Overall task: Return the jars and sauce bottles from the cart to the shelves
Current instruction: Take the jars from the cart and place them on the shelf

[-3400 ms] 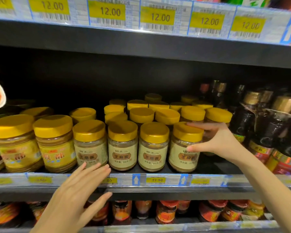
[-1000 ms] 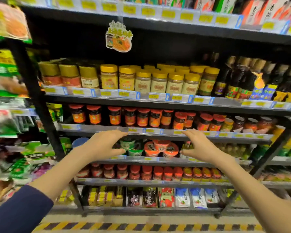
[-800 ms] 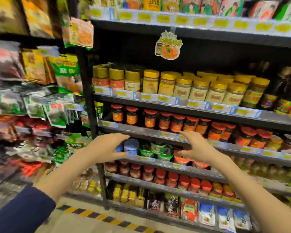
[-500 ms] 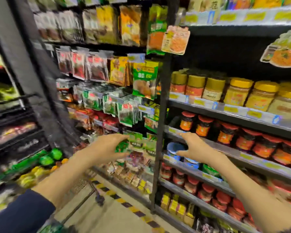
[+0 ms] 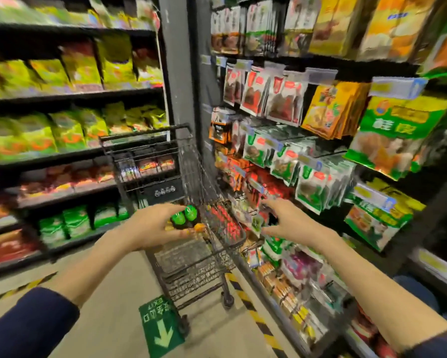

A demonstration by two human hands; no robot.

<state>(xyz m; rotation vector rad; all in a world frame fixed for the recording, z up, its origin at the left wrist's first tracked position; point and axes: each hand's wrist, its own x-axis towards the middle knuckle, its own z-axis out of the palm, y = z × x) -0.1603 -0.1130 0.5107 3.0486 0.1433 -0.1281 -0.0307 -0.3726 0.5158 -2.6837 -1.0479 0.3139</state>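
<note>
The cart stands in the aisle with its long axis running from about six o'clock up toward twelve, its handle end at the far side and its near corner toward the right-hand shelves; it is a single dark wire cart, blurred by motion. Inside its basket two green caps show side by side at the centre of view, with an orange cap just beside them at about four o'clock; what sits below these caps is hidden, so whether they are bottles or jars cannot be told, though the caps face upward. The left hand is over the basket with its grip spread, fingers half curled and thumb apart, close against the green caps at its three o'clock side; whether it touches them cannot be told, and it holds nothing. The right hand is at three o'clock from the cart's rim, in front of the hanging packets, its grip wide open with fingers splayed and empty. Both forearms are bare, with a dark blue sleeve at seven o'clock. A green floor sign with an arrow lies at six o'clock by the cart's wheel.
</note>
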